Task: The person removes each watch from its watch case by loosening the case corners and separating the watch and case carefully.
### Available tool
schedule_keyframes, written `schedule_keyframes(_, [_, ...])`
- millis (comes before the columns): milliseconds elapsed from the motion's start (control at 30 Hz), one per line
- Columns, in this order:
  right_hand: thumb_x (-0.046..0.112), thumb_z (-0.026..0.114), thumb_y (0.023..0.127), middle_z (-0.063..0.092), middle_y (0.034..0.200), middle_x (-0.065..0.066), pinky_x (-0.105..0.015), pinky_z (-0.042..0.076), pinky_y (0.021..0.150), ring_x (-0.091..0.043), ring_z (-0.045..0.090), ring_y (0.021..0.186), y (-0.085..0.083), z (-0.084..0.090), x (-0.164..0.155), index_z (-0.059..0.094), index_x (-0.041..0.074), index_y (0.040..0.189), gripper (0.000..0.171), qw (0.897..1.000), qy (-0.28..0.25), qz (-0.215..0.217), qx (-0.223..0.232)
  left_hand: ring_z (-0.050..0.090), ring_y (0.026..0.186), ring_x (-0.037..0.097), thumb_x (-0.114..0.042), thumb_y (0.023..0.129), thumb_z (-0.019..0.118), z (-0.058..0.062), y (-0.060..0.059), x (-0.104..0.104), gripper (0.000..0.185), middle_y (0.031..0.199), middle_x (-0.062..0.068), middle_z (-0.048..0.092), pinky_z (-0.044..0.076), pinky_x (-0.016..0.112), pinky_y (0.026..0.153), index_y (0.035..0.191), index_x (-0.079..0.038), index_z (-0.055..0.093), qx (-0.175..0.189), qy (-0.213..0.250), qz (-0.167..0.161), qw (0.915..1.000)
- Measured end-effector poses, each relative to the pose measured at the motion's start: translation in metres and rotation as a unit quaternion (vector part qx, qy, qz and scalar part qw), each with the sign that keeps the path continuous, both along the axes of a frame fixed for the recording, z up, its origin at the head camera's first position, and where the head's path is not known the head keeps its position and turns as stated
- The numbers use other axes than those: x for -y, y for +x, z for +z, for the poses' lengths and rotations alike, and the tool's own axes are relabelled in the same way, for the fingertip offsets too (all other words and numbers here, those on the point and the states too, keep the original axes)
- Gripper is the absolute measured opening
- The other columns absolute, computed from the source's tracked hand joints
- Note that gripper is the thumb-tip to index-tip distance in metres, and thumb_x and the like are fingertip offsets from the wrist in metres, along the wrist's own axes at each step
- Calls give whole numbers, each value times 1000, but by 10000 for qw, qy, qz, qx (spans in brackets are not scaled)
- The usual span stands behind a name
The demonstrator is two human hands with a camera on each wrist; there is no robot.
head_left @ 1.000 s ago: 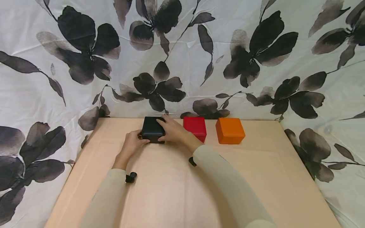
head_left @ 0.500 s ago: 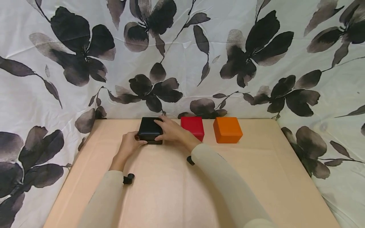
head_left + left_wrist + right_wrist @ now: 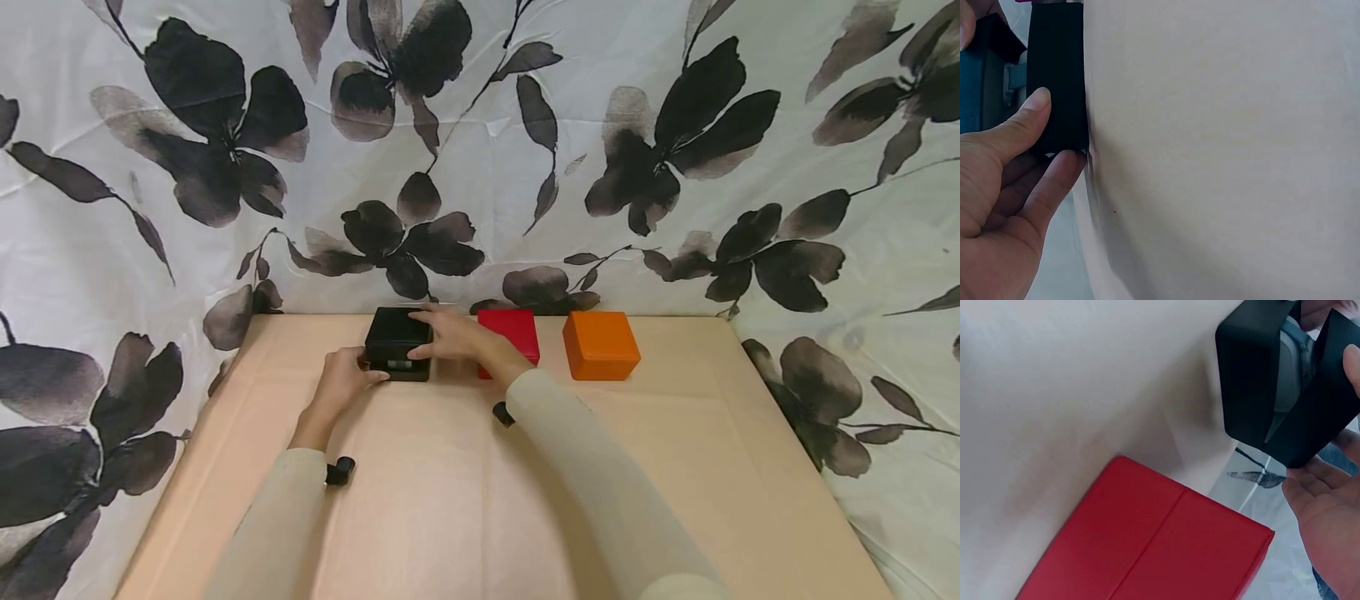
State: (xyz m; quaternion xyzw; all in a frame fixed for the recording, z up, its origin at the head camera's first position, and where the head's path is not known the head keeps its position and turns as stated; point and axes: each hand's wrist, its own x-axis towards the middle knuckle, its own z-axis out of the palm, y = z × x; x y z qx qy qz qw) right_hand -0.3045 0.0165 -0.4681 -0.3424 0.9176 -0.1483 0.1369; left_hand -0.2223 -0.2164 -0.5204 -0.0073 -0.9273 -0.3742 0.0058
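Note:
A black hinged box [image 3: 393, 327] stands near the table's back edge, its lid partly raised at the front. My left hand [image 3: 339, 387] grips the base [image 3: 1060, 56] at its left corner, thumb on the front wall and fingers at the side. My right hand [image 3: 450, 335] pinches the lid [image 3: 1319, 400] at its right side, thumb at the front edge and fingers on top and side. Through the gap, in the right wrist view, a pale grey padded insert [image 3: 1288, 381] with a darker band shows inside; the rest of the contents is hidden.
Right of the black box stands a red box [image 3: 513, 325], closed and partly behind my right wrist. Farther right is a closed orange box [image 3: 602, 346]. A light peach cloth covers the table [image 3: 480, 500]. A floral curtain [image 3: 525, 167] hangs right behind the boxes.
The lid of the black box has risen at its front, and a gap with something pale inside now shows. My right hand has lifted slightly with it; my left hand keeps its place.

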Motion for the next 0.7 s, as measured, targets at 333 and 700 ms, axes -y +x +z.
schedule_keyframes(333, [49, 66, 95, 44, 161, -14, -44, 33, 125, -29, 40, 150, -10, 4, -5, 49, 12, 154, 71, 9955, -766, -59, 561, 69, 92, 30, -16, 81, 89, -2, -1, -1, 43, 104, 21, 76, 57, 42, 81, 115, 6, 74, -83, -17, -49, 10000])
schedule_keyframes(700, [53, 56, 100, 60, 144, -10, -46, 41, 119, -27, 55, 131, -16, 1, -5, 55, 16, 149, 61, 9837, -1393, -722, 883, 73, 103, 35, -12, 83, 87, -3, -1, -1, 51, 116, 25, 74, 60, 48, 91, 126, 8, 69, -21, 69, -147, 9999])
